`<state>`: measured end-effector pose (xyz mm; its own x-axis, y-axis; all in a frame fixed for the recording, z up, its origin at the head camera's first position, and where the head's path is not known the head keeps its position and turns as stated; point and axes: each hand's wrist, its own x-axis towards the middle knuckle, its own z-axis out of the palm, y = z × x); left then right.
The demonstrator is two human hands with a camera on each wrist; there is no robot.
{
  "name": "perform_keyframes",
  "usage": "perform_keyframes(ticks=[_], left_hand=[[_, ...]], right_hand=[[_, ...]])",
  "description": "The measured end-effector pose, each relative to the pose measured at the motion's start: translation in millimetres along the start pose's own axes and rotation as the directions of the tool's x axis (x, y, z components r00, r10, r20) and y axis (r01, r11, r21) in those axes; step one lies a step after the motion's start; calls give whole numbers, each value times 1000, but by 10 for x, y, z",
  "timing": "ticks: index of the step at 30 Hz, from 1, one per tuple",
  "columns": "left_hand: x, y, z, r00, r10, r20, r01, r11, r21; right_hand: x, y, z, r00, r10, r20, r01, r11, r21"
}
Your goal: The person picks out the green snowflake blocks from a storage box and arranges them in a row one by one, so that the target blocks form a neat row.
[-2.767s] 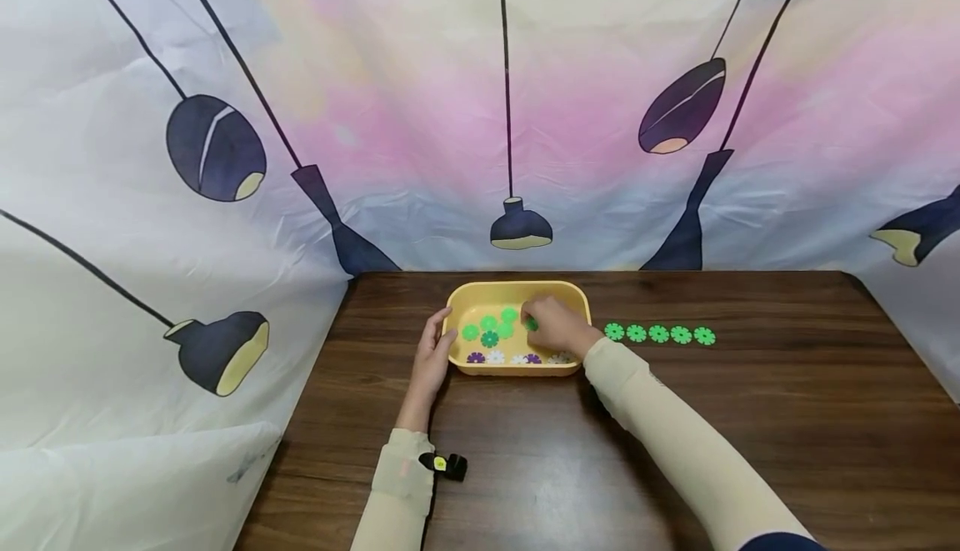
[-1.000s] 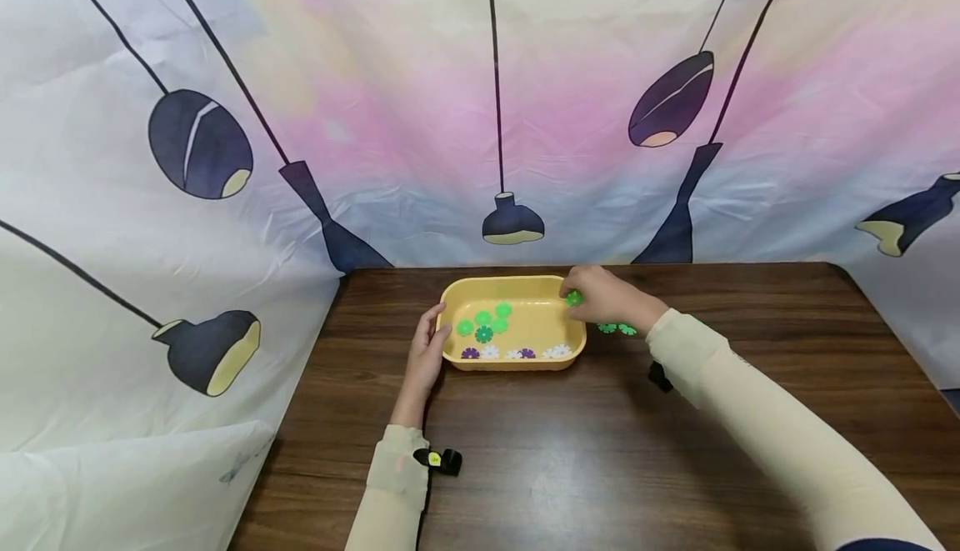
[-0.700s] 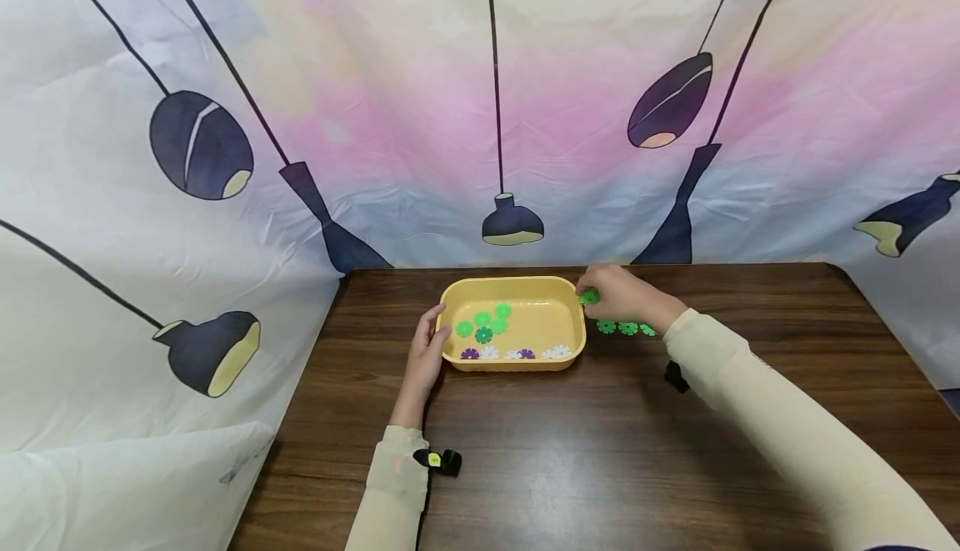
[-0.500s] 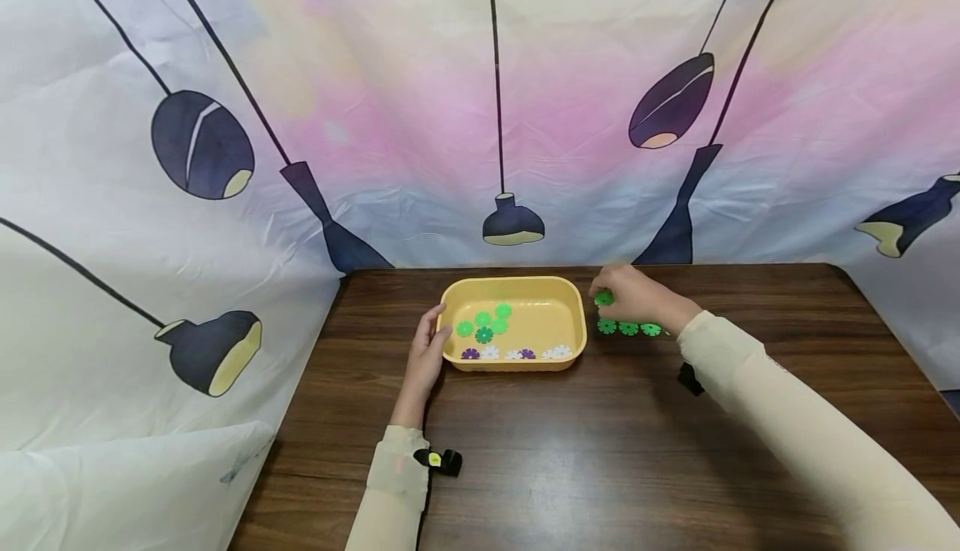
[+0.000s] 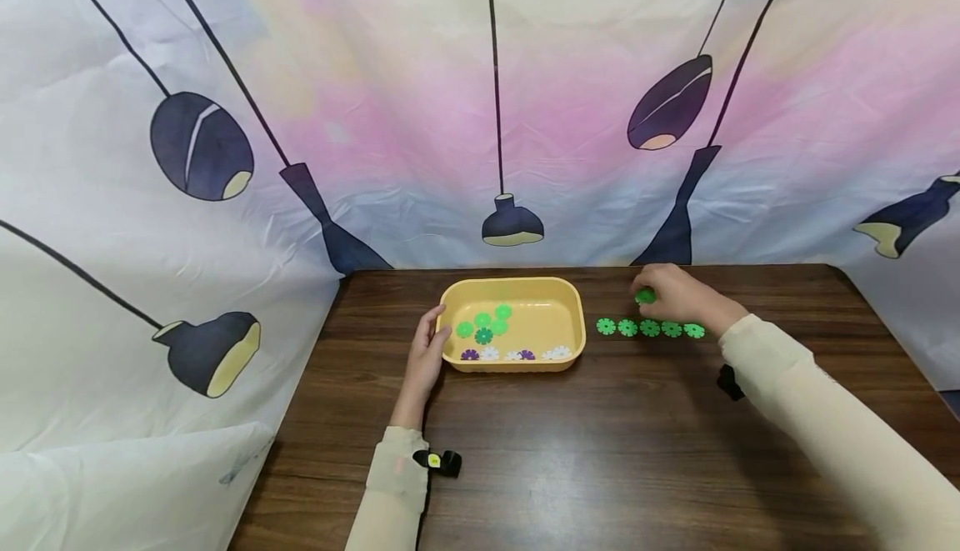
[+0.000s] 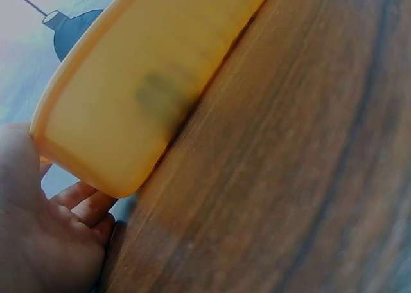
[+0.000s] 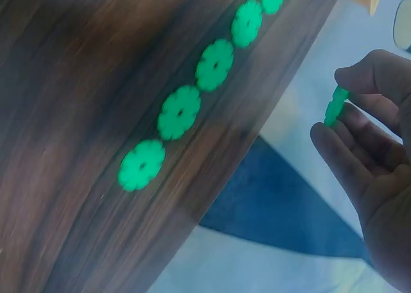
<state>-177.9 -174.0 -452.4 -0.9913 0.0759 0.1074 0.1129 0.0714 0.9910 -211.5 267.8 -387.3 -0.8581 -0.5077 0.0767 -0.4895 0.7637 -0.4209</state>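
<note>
My left hand [image 5: 426,353] grips the left end of the yellow plastic tray [image 5: 546,313], its thumb at the rim [image 6: 40,110] and its fingers against the outer wall in the left wrist view. My right hand [image 5: 681,296] pinches a green snowflake disc [image 7: 336,105] between thumb and fingertip, just behind a row of several green discs [image 5: 649,328] lying flat on the table. Inside the tray are light green discs [image 5: 483,319], a darker green disc [image 5: 483,336], and purple [image 5: 469,355] and white discs [image 5: 489,353] along its near side.
The dark wood table [image 5: 525,459] runs back to a printed cloth [image 5: 420,117] hanging behind it. The row of discs starts close to the tray's right end. A black wrist strap [image 5: 438,462] sits on the left sleeve.
My right hand has lifted a green disc out of the tray and carried it right, over the tray's edge and along behind the row. The left hand has kept its hold on the tray.
</note>
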Motion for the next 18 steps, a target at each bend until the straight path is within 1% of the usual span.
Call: perform_keyframes(ticks=[6,13,18], left_hand=[[3,-30,-7,1000,-2,-10,2,1000,-10],[126,-356,-42,1000,14,-28,-14,1000,14],[134,-367,-39,999,33,-30,-33,999,17]], right_hand=[[-123,140,-87,1000,22,3,-22,999,-34],[-273,290,-117,998,61,21,-59,996,-62],[-402,382,-62,996,81,20,-80,994,-73]])
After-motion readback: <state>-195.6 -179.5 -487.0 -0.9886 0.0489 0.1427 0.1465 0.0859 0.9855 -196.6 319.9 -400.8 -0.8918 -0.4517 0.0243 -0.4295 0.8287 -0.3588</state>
